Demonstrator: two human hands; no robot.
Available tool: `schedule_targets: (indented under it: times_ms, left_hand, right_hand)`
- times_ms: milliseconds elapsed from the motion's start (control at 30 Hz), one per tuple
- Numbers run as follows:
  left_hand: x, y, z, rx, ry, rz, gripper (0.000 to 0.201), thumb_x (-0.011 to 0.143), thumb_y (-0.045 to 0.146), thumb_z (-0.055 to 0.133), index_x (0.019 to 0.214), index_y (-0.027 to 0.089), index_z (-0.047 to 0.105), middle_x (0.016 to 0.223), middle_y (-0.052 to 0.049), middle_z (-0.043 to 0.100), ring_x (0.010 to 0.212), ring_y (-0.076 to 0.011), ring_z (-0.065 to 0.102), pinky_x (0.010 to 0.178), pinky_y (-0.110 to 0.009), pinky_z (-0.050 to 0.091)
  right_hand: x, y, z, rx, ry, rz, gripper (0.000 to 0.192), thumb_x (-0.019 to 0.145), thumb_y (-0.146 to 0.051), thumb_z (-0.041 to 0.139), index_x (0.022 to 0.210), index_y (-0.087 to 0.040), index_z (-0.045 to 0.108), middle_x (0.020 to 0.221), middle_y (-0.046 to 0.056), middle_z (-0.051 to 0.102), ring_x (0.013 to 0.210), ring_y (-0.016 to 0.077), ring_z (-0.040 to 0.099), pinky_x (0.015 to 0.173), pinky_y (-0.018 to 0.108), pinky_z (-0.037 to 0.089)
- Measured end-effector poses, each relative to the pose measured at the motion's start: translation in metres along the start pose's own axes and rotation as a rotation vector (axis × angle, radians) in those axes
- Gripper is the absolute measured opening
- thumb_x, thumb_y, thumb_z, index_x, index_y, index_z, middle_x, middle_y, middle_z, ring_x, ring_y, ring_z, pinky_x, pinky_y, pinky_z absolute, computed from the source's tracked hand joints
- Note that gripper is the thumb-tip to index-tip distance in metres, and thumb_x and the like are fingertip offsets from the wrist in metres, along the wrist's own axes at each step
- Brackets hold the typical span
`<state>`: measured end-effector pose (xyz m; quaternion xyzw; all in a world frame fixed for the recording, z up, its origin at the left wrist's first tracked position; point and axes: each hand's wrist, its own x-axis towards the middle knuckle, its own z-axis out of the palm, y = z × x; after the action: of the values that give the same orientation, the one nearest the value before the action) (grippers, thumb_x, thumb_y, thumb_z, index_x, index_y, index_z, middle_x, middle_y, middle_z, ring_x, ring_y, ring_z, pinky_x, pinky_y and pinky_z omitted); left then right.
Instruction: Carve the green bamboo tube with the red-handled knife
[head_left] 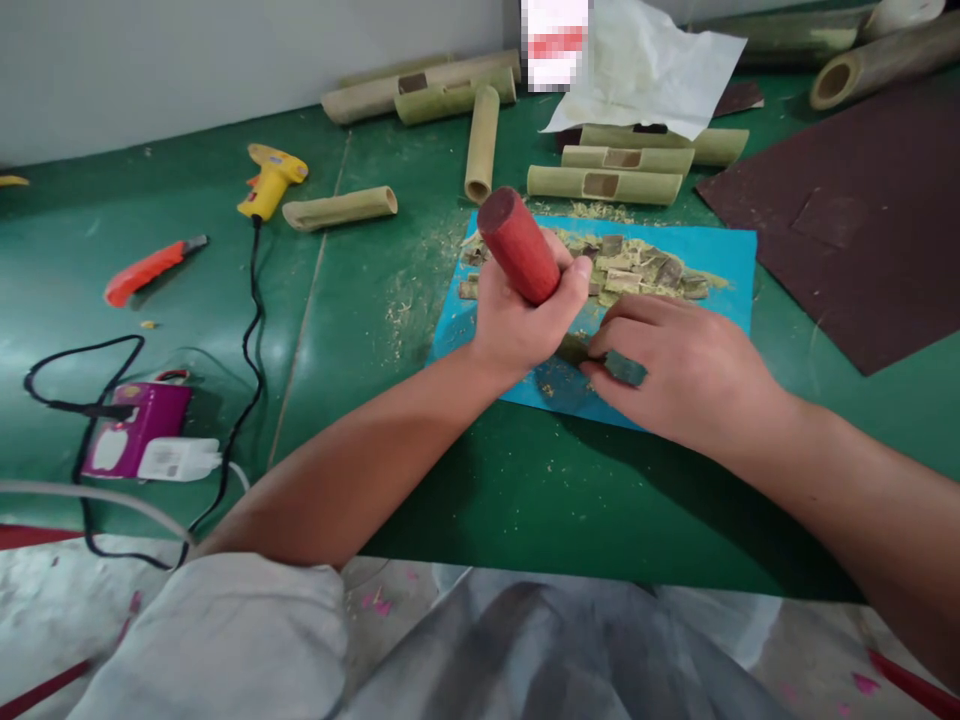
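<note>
The left hand (525,320) is closed tight around a red wooden handle (519,245). The handle tilts up and away from the person. Its lower end is hidden in the fist, so the tool's tip cannot be seen. The right hand (675,365) lies flat and presses a small bamboo piece (624,368) down on a blue mat (720,262). The two hands are close together and nearly touch. The bamboo piece sits at the near edge of the mat, between the fingers.

Behind the hands, a heap of bamboo chips (637,268) lies on the mat. Past the mat are several cut bamboo tubes (604,183), some with small square holes. White paper (652,70) covers part of them. Dark sandpaper sheets (847,220) lie on the right.

On the left of the green table (480,500) are a yellow glue gun (268,178), an orange utility knife (150,268), and a purple box (142,430) with a white plug (180,458) and black cords. Sawdust is scattered near the mat.
</note>
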<state>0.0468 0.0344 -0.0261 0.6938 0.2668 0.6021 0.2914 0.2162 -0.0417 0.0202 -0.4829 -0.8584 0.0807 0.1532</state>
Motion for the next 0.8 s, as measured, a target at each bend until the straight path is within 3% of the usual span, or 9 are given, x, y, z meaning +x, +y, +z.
schedule_targets:
  times_ms: [200,367,633,800]
  left_hand:
    - [0.001,0.002,0.001,-0.013,-0.003,-0.038,0.04,0.099,0.036,0.073,0.067,0.021,0.054,0.063,0.004,0.051,0.056,-0.0097,0.052,0.061,-0.029,0.051]
    - [0.001,-0.001,0.001,-0.006,0.017,-0.059,0.042,0.099,0.042,0.074,0.068,0.021,0.054,0.066,0.004,0.052,0.059,-0.0103,0.054,0.064,-0.03,0.054]
    - [0.003,-0.003,0.003,-0.035,0.03,-0.17,0.045,0.099,0.048,0.074,0.069,0.021,0.053,0.065,0.004,0.052,0.06,-0.0108,0.054,0.067,-0.029,0.055]
    - [0.003,-0.005,0.003,-0.029,0.035,-0.21,0.049,0.097,0.056,0.074,0.07,0.022,0.052,0.066,0.002,0.051,0.064,-0.0127,0.057,0.069,-0.031,0.055]
  right_hand:
    - [0.004,0.005,-0.004,0.012,-0.072,-0.031,0.019,0.098,-0.02,0.06,0.083,-0.018,0.071,0.086,0.01,0.072,0.09,0.0266,0.071,0.075,0.036,0.05]
    - [0.008,0.01,-0.004,0.062,-0.1,0.083,0.016,0.098,-0.018,0.061,0.084,-0.02,0.068,0.092,0.011,0.072,0.096,0.0286,0.071,0.081,0.038,0.052]
    - [0.012,0.023,-0.005,0.192,0.034,0.211,0.013,0.093,-0.02,0.067,0.081,-0.023,0.064,0.088,0.006,0.072,0.085,0.0234,0.067,0.073,0.035,0.049]
    - [0.009,0.028,-0.006,0.141,0.091,0.14,0.028,0.101,-0.03,0.058,0.074,-0.023,0.063,0.083,0.009,0.07,0.084,0.0251,0.068,0.074,0.038,0.05]
